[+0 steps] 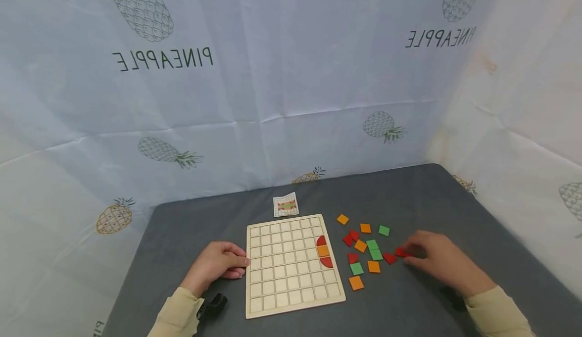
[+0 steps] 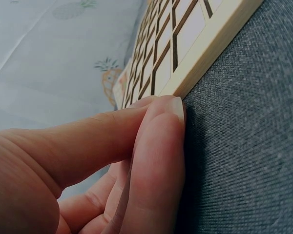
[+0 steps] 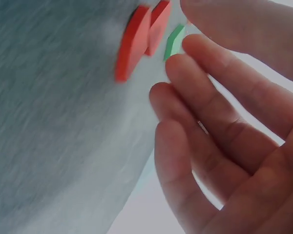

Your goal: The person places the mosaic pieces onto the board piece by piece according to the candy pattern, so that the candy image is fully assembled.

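A pale wooden grid board [image 1: 281, 270] lies on the dark table. My left hand [image 1: 221, 260] grips its left edge between thumb and fingers, and the pinch shows close up in the left wrist view. At the board's right side sit an orange square tile [image 1: 323, 250] and two red curved tiles, one above it and one below. Over the table to the right, my right hand [image 1: 438, 261] has its fingers loosely bent, with nothing between them. Its fingertips are right by a red curved tile [image 1: 401, 252], which touches or nearly touches another red tile [image 1: 389, 258].
Between the board and my right hand lie several loose orange, green and red tiles, including a green square [image 1: 356, 269] and an orange square [image 1: 356, 283]. A small printed pattern card [image 1: 286, 205] lies behind the board. Pineapple-print cloth [image 1: 273, 84] hangs behind the table.
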`<state>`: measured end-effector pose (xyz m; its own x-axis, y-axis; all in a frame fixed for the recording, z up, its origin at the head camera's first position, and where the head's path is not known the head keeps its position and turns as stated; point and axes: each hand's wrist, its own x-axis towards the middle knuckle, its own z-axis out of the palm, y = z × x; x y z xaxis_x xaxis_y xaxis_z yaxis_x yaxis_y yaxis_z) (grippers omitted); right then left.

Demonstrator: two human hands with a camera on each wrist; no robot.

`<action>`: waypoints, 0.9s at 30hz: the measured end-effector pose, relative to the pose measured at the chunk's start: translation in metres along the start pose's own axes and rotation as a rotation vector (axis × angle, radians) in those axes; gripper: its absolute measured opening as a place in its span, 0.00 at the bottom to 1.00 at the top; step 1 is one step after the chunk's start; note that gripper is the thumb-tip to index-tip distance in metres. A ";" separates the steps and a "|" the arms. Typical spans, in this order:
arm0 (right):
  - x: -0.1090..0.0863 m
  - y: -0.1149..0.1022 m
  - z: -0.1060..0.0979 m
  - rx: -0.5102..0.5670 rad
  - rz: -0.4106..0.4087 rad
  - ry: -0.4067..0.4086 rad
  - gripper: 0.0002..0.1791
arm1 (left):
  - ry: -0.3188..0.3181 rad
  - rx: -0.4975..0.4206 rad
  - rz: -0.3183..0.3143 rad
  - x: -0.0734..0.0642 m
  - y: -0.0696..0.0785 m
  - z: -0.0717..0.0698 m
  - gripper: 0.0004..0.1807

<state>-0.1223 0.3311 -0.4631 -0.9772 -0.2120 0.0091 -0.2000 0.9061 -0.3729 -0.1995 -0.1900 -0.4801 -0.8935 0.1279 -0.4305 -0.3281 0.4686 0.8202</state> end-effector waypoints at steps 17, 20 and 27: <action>0.021 -0.012 0.010 0.087 -0.055 -0.128 0.08 | -0.027 -0.015 0.066 -0.003 -0.003 0.002 0.20; 0.025 -0.015 0.007 0.098 -0.040 -0.102 0.07 | -0.024 -0.011 0.065 -0.003 -0.002 0.002 0.19; 0.062 -0.045 0.015 0.065 -0.082 -0.030 0.06 | -0.009 -0.005 0.055 -0.003 -0.002 0.001 0.19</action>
<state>-0.1727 0.2720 -0.4601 -0.9550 -0.2963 0.0142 -0.2732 0.8600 -0.4310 -0.1956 -0.1901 -0.4804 -0.9073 0.1614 -0.3883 -0.2802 0.4564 0.8445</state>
